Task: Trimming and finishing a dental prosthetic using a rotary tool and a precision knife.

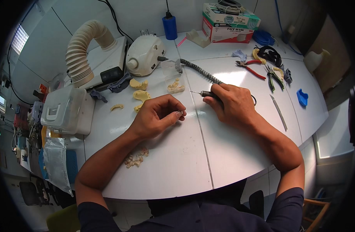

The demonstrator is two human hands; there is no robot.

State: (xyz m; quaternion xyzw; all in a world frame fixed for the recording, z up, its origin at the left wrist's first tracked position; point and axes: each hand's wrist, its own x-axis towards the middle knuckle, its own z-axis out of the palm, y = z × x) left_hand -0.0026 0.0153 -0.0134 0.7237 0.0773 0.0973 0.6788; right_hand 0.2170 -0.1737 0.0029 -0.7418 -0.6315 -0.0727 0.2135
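Observation:
My left hand [158, 118] is closed in a pinch above the middle of the white table. A tiny pale piece shows at its fingertips, too small to name. My right hand [236, 103] is wrapped round a dark rotary handpiece [205, 93], whose thin metal bur points left, apart from my left fingers. Its ribbed black cord [200, 71] runs back to a white control unit [145, 54]. Beyond my left hand lie yellow dental casts [141, 95] and a clear plastic box [175, 88] holding small cream pieces. Beside my left forearm sits a pile of small tooth-like pieces [135, 158].
A beige ribbed hose [78, 50] arches at the back left, above a lidded clear case [65, 110]. Red-handled cutters [253, 71], green-handled pliers [276, 79] and a slim metal tool [278, 112] lie right. Mask boxes [229, 29] stand behind.

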